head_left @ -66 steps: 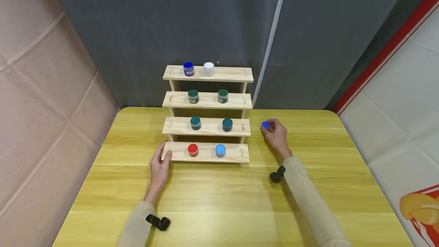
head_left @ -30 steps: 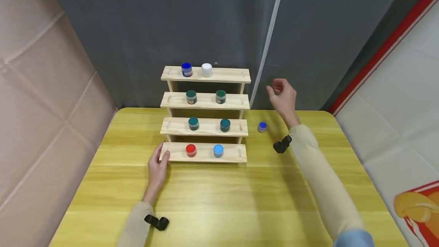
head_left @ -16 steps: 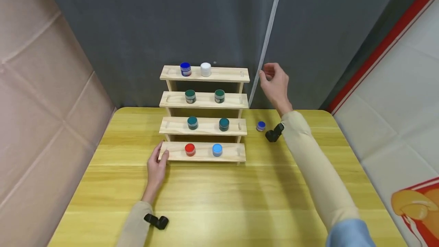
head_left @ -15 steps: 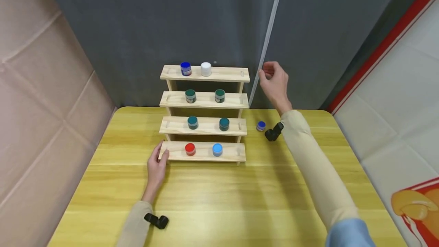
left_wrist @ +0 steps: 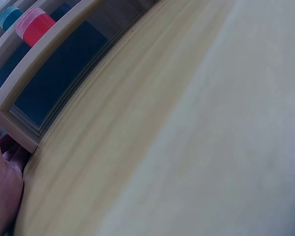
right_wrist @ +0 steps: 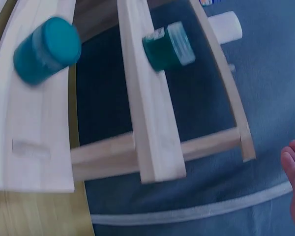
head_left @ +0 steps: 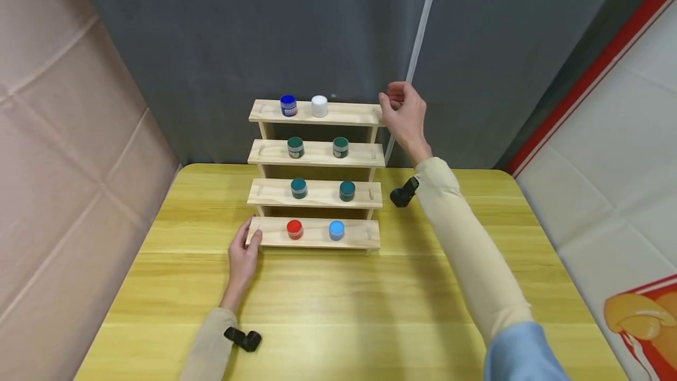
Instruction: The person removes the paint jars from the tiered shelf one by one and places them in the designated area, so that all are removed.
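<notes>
A four-tier wooden display rack [head_left: 365,234] stands on the table. My left hand [head_left: 243,260] grips the left end of its lowest shelf, thumb over the board. Beside the right end of the top shelf, overlapping it in the head view, my right hand [head_left: 406,116] is raised with loosely curled fingers and nothing in them. On top sit a dark blue jar [head_left: 288,105] and a white jar [head_left: 319,106]. Below are two green jars [head_left: 341,147], then two teal jars [head_left: 347,191]. The lowest shelf bears a red jar [head_left: 294,229] and a light blue jar [head_left: 336,230].
The yellow wood-grain table [head_left: 317,310] ends at a dark grey curtain [head_left: 211,75] behind the rack. Pale quilted cloth [head_left: 79,163] hangs at the left; a white and red sheet [head_left: 624,193] hangs at the right.
My right hand set a blue jar on the table right of the rack, rose, then moved left to the top shelf's end. Its wrist camera now hides that jar. The left hand stays put.
</notes>
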`<state>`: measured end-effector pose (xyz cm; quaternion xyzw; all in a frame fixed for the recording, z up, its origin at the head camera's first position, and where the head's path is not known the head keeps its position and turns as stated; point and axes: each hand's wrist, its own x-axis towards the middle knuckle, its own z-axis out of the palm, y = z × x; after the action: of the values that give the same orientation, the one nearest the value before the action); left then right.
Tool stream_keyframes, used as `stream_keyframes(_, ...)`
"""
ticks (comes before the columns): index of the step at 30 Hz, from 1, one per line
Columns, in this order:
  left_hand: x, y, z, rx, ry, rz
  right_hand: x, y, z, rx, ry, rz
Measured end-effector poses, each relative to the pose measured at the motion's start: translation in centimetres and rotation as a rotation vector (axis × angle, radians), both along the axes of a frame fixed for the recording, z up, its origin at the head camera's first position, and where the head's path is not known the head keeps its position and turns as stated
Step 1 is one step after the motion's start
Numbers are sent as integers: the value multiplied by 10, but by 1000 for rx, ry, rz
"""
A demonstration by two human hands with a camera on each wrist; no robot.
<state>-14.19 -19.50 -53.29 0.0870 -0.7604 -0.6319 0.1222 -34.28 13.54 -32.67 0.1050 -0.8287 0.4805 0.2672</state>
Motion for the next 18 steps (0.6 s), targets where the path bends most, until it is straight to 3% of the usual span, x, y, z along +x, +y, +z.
stream_keyframes(18,3,0,8,12,4,13,-2,-54,7,-8,-57,70)
